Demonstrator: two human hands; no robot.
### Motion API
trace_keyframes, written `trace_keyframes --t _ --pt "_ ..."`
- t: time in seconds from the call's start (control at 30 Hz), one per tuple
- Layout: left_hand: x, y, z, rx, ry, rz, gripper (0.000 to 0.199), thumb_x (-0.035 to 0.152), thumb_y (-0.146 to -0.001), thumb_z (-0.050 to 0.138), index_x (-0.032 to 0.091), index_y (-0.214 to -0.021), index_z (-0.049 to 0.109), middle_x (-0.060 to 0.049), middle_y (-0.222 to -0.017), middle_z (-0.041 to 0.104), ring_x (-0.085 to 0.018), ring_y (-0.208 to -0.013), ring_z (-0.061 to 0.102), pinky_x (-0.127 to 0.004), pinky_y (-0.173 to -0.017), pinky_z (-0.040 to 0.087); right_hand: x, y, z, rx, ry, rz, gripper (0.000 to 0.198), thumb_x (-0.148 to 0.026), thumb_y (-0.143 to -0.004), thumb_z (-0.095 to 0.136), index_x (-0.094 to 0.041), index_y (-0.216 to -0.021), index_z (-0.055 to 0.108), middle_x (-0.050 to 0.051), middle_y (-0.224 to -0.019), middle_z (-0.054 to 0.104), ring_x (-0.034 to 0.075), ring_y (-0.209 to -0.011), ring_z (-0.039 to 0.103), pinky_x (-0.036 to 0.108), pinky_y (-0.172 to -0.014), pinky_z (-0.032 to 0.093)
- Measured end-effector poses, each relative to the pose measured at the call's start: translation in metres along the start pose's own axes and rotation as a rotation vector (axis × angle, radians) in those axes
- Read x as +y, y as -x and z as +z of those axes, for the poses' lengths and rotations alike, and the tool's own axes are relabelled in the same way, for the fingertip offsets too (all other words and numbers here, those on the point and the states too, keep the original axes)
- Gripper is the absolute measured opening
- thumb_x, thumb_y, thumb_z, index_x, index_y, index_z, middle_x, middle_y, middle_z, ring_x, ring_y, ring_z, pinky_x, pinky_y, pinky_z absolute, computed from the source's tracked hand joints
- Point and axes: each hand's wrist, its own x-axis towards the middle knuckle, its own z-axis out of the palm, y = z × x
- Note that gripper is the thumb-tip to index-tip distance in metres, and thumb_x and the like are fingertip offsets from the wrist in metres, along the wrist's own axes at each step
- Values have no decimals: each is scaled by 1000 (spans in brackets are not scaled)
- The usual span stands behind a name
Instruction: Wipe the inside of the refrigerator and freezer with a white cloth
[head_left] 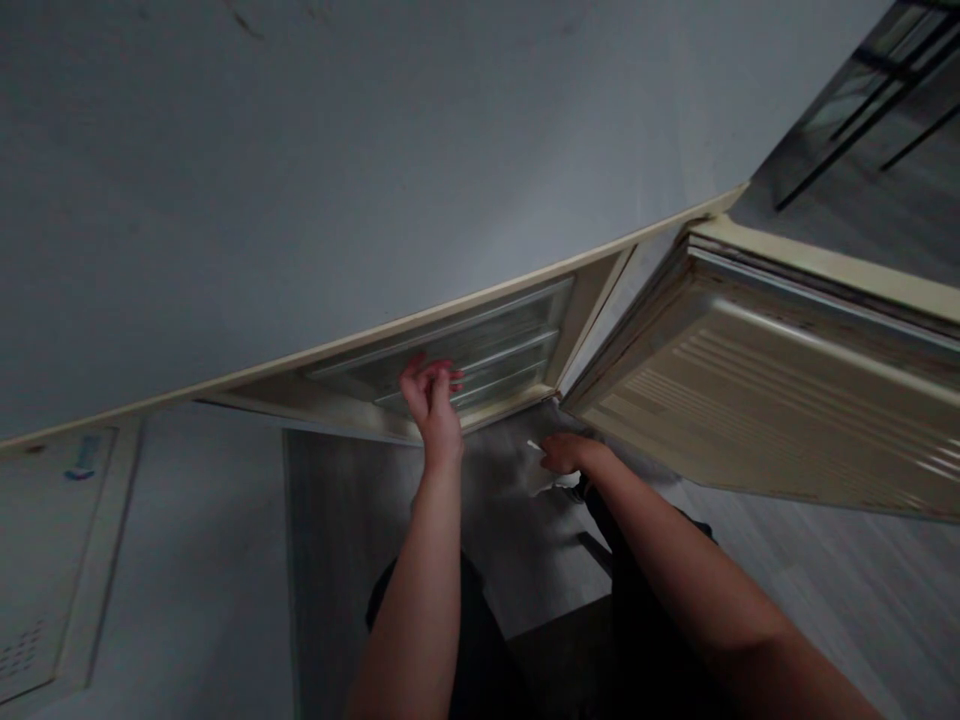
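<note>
My left hand (pixel 433 400) is raised in front of the opening of a low fridge or freezer compartment, its fingers loosely bent and apart with nothing visible in them. Behind it are the pale, see-through drawer fronts (pixel 510 345); I cannot tell whether the fingertips touch them. Lower and to the right, my right hand (pixel 566 453) is closed on a thin white cloth (pixel 546 482), which hangs over the floor and could also be paper. Beside that hand the compartment door (pixel 787 400) stands wide open, with dark stains along its seal.
The cabinet's large pale top surface (pixel 375 180) fills the upper view. At lower left is another white appliance side with a panel (pixel 52 560). Grey wood-look floor (pixel 795 590) lies below. Thin dark furniture legs (pixel 847 140) stand at upper right.
</note>
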Motion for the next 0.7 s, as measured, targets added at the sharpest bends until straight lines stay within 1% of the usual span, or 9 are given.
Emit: trace_keyframes --t 0.03,0.07,0.13,0.2,0.27,0.37,0.43,0.6,0.7 --pt "5 0 -1 -59 61 -9 51 45 -77 75 26 -120 56 -3 -101 68 -14 -80 65 -25 -69 48 0 0 0 -10 8 1 44 -25 -93 51 -7 -128 70 22 -130 67 33 -122 65 38 -98 53" --pt "10 -1 -3 -126 136 -65 50 49 -79 73 25 -120 58 -4 -102 68 -15 -81 65 -26 -70 49 0 0 0 -16 14 2 45 -25 -93 50 -7 -129 69 22 -131 66 33 -123 65 38 -99 53" --pt "18 -3 -8 -257 280 -234 50 58 -83 63 24 -119 62 -8 -106 69 -18 -88 66 -29 -75 52 -1 2 0 -23 23 1 46 -26 -93 49 -7 -131 68 22 -132 65 33 -124 64 38 -100 52" --pt "24 -4 -12 -331 381 -346 50 62 -88 54 25 -120 64 -9 -113 68 -19 -93 65 -32 -79 53 -1 4 -1 -29 27 0 47 -27 -94 49 -7 -132 67 22 -133 65 33 -124 64 38 -100 52" --pt "26 -4 -13 -330 450 -363 44 58 -90 52 28 -119 64 -8 -114 67 -19 -94 65 -32 -80 52 -3 6 -3 -33 27 3 47 -28 -94 49 -7 -132 67 22 -133 65 33 -124 64 38 -100 52" --pt "27 3 -10 -329 520 -395 30 48 -86 62 30 -109 65 -4 -107 67 -16 -90 64 -30 -78 51 -4 8 -6 -33 30 5 47 -27 -94 49 -7 -133 66 22 -136 63 32 -127 62 37 -102 51" --pt "29 14 -8 -324 545 -430 25 42 -82 67 30 -103 64 -2 -101 67 -15 -87 64 -29 -77 50 -5 8 -9 -36 28 -1 47 -25 -94 49 -6 -133 66 22 -137 63 32 -127 62 36 -103 50" --pt "41 54 -15 -298 512 -463 35 42 -80 69 29 -111 59 -2 -98 67 -16 -87 64 -28 -78 49 -9 10 -9 -71 -26 -34 43 -23 -93 50 -3 -126 70 23 -128 67 32 -118 67 34 -94 53" --pt "53 88 -27 -284 455 -451 32 39 -79 70 27 -105 57 -4 -99 67 -17 -89 64 -28 -78 48 -16 15 0 -102 -92 -43 41 -27 -91 54 -4 -120 72 21 -117 72 30 -104 72 30 -79 55"
